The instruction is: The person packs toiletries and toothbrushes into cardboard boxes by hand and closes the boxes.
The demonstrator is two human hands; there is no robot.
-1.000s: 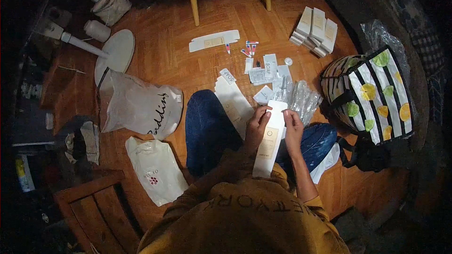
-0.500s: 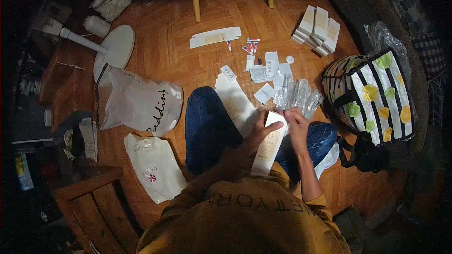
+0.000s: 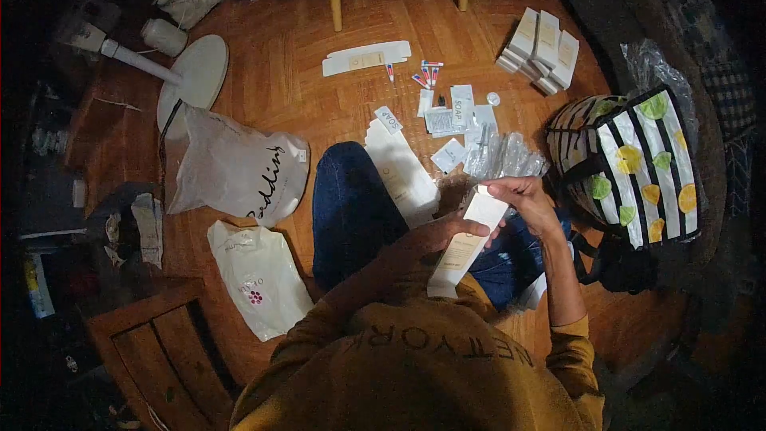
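Note:
A narrow white cardboard box (image 3: 459,262) with faint gold print stands tilted above my lap. My left hand (image 3: 453,233) is wrapped round its middle, thumb across the printed front. At the box's far end, my right hand (image 3: 528,198) has its fingers closed on the top edge by the flap. Just beyond lie flattened white boxes (image 3: 403,179), with a small packet marked SOAP (image 3: 388,120) on top. Clear plastic packages (image 3: 507,157) lie ahead of my right hand. Several small sachets (image 3: 444,121) are spread farther out.
Several small tubes (image 3: 428,73) lie near another flat carton (image 3: 367,57). Stacked white boxes (image 3: 542,48) stand at the far right, beyond a striped fruit-print bag (image 3: 638,164). On the left are a bedding bag (image 3: 239,168), a white plastic bag (image 3: 259,283) and a round stand base (image 3: 209,72).
My right hand has moved from the box's right side up to its top end, its elbow swinging outward. The box leans more to the right, and my left hand has slid lower on it.

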